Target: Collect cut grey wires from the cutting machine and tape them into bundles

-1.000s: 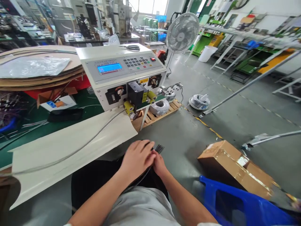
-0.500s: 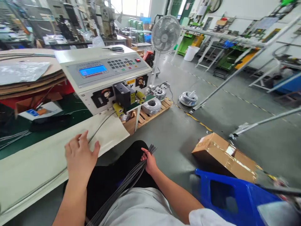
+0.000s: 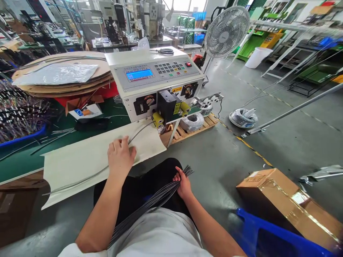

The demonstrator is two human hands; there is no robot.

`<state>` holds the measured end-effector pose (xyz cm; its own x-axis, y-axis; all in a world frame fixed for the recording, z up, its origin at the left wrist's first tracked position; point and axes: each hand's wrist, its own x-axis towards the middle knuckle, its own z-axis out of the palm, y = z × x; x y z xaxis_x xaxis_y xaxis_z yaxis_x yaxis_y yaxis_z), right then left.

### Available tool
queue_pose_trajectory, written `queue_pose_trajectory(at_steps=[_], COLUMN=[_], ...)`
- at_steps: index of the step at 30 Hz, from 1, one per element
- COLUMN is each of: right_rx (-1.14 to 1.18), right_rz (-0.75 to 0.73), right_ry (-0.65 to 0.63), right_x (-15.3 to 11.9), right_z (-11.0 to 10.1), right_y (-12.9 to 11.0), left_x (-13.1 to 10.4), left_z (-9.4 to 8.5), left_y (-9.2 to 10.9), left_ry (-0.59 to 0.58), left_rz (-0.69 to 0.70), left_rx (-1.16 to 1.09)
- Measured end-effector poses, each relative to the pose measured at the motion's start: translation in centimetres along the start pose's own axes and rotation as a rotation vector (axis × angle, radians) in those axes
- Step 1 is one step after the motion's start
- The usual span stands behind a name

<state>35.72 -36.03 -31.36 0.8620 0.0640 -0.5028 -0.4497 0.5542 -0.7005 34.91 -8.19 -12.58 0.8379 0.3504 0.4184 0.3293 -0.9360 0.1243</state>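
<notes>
My left hand (image 3: 120, 159) rests palm down over a single grey cable (image 3: 99, 172) on a cream sheet-like tray (image 3: 77, 162). Its thumb stands apart from the slightly bent fingers, and the cable passes beneath them. That cable runs up to the yellow rollers (image 3: 158, 120) of a white cable-cutting machine (image 3: 134, 93) with a lit blue display (image 3: 139, 74). Over my lap, my right hand (image 3: 184, 182) is closed around a bundle of grey cables (image 3: 152, 202). Their cut ends stick out past the fist, and the rest trails down along my left side.
Left of the machine are stacked cardboard discs (image 3: 64, 84) and a blue bin (image 3: 23, 137) of wire pieces. A standing fan (image 3: 226, 32) and cable coils (image 3: 191, 122) on a pallet lie beyond. A cardboard box (image 3: 289, 203) and blue stool (image 3: 276, 228) are at right.
The view has swung left, so the machine and both hands appear farther right. My left hand's fingers have drawn closer together over the cable. My right hand keeps its hold on the bundle.
</notes>
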Motion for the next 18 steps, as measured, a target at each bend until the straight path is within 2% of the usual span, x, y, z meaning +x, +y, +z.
queue_pose_trajectory(at_steps=[9,13,15,18], right_rx=[0.026,0.047,0.045,0.037], right_rz=[0.007,0.000,-0.003,0.019], right_ry=[-0.040,-0.056,-0.056,-0.058], right_x=[0.4,0.4,0.3,0.1], right_z=[-0.5,-0.5,-0.6,-0.6], right_y=[0.4,0.5,0.4,0.3], left_x=[1.0,1.9,1.1,-2.7], left_z=[0.4,-1.1,-2.6,-4.0], left_y=[-0.7,-2.4,-2.9,-1.6], left_ry=[-0.027,-0.109,-0.186,-0.335], left_rz=[0.013,0.099,0.087,0.117], left_rx=[-0.009,-0.012,-0.025,-0.058])
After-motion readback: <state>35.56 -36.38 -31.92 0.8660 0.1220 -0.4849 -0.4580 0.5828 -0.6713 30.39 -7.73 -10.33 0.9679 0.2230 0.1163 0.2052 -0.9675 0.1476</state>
